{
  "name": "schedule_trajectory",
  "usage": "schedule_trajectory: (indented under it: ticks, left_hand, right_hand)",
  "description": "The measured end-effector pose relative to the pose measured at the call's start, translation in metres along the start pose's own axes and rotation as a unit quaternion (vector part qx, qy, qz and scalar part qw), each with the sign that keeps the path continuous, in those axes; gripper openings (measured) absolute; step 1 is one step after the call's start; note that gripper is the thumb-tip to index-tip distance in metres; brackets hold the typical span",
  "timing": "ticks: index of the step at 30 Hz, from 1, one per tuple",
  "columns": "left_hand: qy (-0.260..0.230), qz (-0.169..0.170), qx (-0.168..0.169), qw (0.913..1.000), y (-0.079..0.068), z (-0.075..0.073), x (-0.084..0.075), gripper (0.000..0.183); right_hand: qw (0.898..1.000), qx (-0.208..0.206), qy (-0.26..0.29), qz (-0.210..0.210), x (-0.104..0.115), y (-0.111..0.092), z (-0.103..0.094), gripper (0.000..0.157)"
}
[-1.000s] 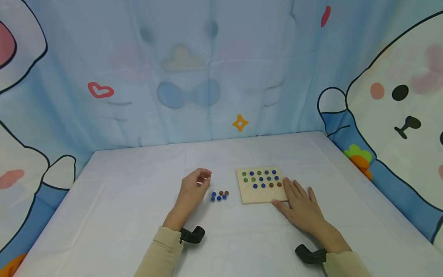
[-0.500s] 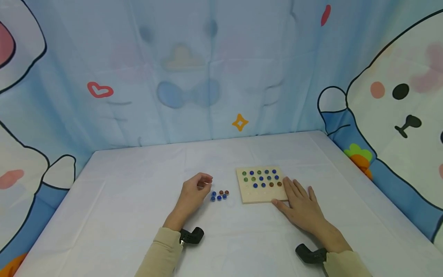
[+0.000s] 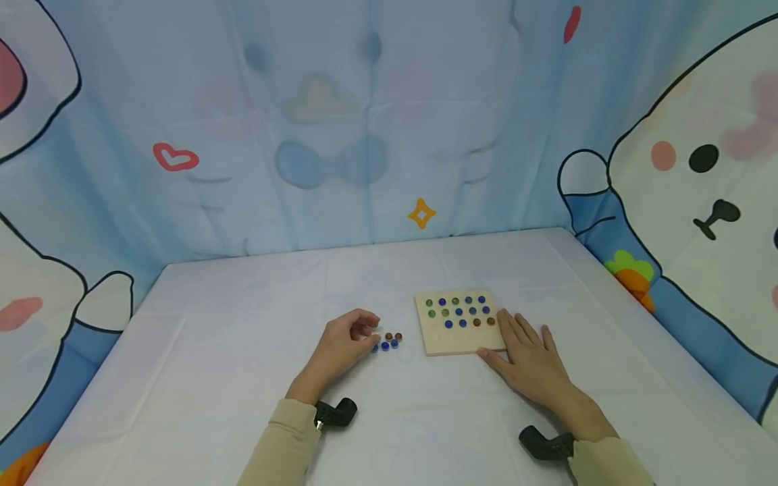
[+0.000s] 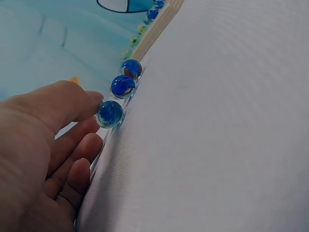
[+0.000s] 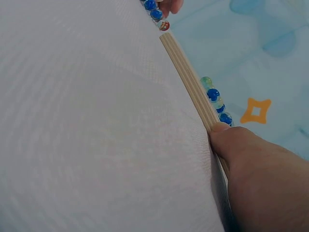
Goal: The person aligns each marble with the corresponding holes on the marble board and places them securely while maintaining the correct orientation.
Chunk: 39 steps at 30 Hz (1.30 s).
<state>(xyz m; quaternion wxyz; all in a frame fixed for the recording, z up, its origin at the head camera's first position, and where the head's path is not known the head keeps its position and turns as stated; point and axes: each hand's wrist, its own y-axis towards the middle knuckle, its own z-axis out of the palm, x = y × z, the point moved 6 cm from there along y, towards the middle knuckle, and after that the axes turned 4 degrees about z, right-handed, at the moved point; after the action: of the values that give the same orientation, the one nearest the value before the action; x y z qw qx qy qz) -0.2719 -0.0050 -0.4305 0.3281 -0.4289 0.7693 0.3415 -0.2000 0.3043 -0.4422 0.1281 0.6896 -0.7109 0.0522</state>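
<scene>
My left hand [image 3: 343, 344] hovers low at the left end of a small cluster of glass marbles [image 3: 385, 346], its fingers loosely curved. In the left wrist view the thumb tip is right beside a blue marble [image 4: 110, 114], but whether it touches is unclear; the fingers [image 4: 91, 147] hang apart from it. Two brown marbles [image 3: 398, 336] lie behind the blue ones. A pale wooden board [image 3: 452, 344] holds green, blue and brown marbles in rows, its front part bare. Against the board's right side my right hand [image 3: 531, 361] lies flat, thumb [image 5: 219, 127] touching its front edge.
A white cloth [image 3: 243, 337] covers the table. Behind it hangs a blue curtain [image 3: 322, 223] with cartoon prints. Each wrist wears a black camera band, the left one [image 3: 337, 413] and the right one [image 3: 547, 445].
My left hand has moved down and slightly right, now covering the leftmost marbles of the cluster. The right hand and the board stay in place.
</scene>
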Motion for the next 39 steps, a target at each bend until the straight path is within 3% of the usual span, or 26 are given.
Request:
schedule_trajectory:
  ticks: [8,15,20,39]
  left_hand:
    - [0.000,0.003,0.009,1.0000,-0.0004,0.0003,0.0012,0.018]
    - [-0.019,-0.014,0.067,0.9974,-0.0022,-0.0025,0.0060,0.024]
    - [-0.013,0.000,0.096,0.9953,-0.0026,-0.0030,0.0063,0.027]
    - [0.008,0.013,0.069,0.9975,-0.0032,-0.0025,-0.0009,0.017]
  right_hand:
    - [1.000,0.002,0.002,-0.001,0.0003,0.0001,-0.0006,0.095]
    - [1.000,0.002,0.003,0.000,0.0007,0.0003,0.0001,0.095]
    - [1.000,0.001,0.003,0.000,0.0012,0.0005,-0.0001,0.095]
    - [1.000,0.002,0.006,-0.001,0.0000,0.0003,0.0007,0.094]
